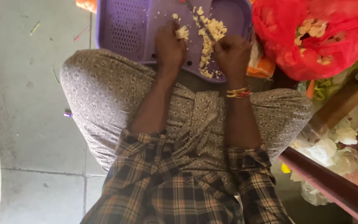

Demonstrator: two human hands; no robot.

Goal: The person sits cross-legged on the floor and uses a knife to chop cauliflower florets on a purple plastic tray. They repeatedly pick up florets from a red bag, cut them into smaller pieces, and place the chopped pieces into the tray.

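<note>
Bare grey floor (30, 95) open on left of purple tray (121, 29); red bag (315, 37) crowds tray's right edge; dark rail (328, 186) and white bags (332, 149) block lower right.

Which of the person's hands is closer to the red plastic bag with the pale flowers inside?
The right hand. It is over the purple tray, just beside the red plastic bag. The left hand is farther away, on the other side of the right hand.

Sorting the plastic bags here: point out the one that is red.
The red bag at the top right, beside the purple tray, pale pieces showing inside. The bags lower right are clear or whitish, holding pale contents.
</note>
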